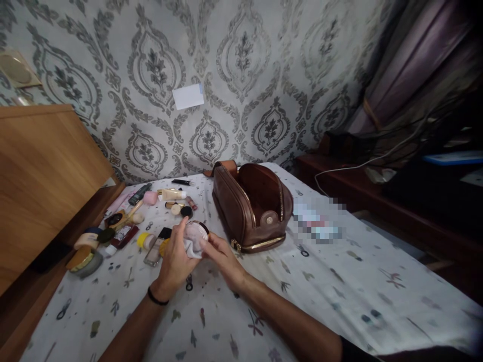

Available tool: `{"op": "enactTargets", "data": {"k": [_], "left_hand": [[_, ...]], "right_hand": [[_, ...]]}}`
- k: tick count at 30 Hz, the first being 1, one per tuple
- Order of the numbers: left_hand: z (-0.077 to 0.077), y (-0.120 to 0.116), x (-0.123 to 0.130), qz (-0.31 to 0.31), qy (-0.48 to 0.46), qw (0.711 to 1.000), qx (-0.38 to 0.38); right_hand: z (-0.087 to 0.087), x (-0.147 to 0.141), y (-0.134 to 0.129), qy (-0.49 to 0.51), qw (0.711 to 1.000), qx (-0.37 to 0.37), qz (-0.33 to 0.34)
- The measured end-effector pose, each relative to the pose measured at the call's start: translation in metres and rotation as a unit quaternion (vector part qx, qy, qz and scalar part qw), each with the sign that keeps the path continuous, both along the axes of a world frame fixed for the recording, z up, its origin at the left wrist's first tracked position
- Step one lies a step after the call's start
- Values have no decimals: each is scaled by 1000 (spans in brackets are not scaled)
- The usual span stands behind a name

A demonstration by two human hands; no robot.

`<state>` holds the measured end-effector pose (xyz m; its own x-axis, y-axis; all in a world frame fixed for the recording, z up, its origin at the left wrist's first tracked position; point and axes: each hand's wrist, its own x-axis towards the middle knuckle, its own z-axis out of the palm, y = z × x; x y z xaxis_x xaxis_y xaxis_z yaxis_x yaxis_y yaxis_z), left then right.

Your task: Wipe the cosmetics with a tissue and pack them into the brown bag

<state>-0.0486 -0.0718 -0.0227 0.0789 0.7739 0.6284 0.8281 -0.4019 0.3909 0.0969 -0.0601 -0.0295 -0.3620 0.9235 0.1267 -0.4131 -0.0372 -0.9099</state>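
Two hands (175, 264) (227, 264), one bag (234, 206), one wristband (157, 297)

Sheet (332, 291) (printed) holds brn bag (234, 198) & cosmetics (126, 236).

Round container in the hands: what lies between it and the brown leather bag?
In the head view, only a narrow strip of patterned bedsheet shows between the round container and the brown leather bag; no other thing lies there.

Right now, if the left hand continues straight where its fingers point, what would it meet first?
Probably the black cap just ahead of the left hand, though depth is unclear: it may pass above.
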Motion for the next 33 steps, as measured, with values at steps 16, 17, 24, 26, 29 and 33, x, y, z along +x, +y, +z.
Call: {"op": "enactTargets", "data": {"k": [16,17,24,26,29,33], "left_hand": [[-5,5,3,-16,-127,988,-91],[-4,5,3,-23,-134,986,-100],[6,2,4,-58,-183,969,-153],[6,2,4,-55,-204,963,-168],[2,5,2,-60,-240,951,-186],[-8,12,-3,-72,-236,950,-190]], "right_hand": [[21,10,-2,-143,975,115,-125],[20,10,-1,-139,976,113,-126],[9,11,6,-113,979,120,-120],[6,13,8,-102,979,128,-124],[1,13,11,-96,980,115,-131],[-3,10,15,-28,993,42,-108]]}}
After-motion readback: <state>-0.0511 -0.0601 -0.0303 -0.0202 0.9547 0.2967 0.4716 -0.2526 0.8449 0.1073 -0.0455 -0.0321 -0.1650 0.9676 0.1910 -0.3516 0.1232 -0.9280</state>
